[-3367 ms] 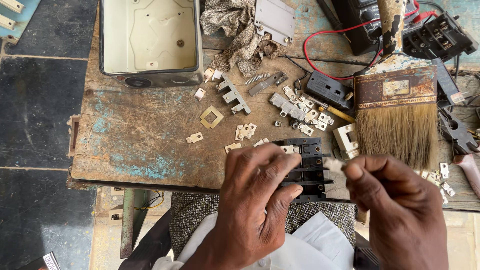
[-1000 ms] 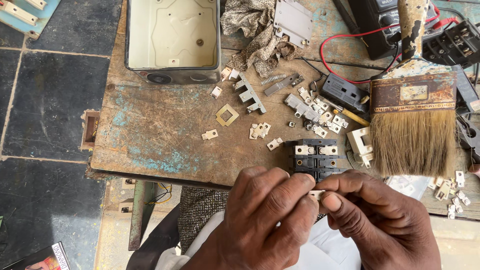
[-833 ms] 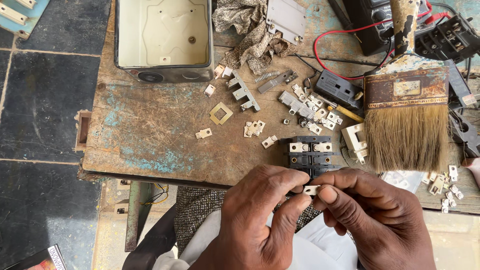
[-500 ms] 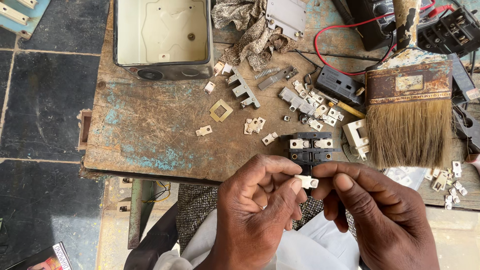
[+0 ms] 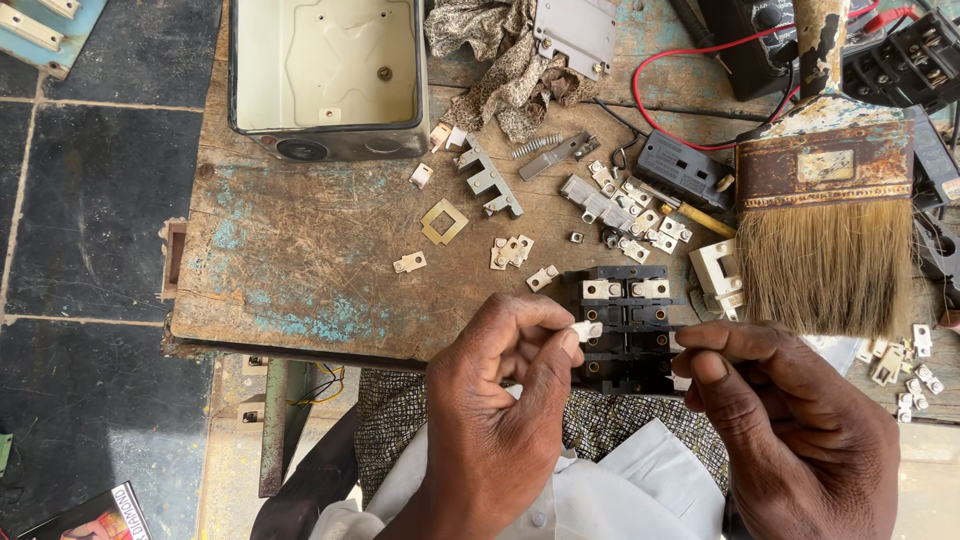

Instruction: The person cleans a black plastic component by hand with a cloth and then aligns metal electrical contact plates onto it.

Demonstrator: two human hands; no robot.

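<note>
Left hand pinched a small white contact piece above the black switch block; right hand fingers closed, contents hidden; many contacts lay loose, unfitted

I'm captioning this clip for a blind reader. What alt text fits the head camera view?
Two bare hands meet over a worn wooden table: the left hand pinches a small white part, the right hand beside it, above a black terminal block. Small metal pieces, a wide paintbrush and an open metal box lie around.

The left hand pinches a small white clip (fingertips closed) beside the black terminal block.
</note>
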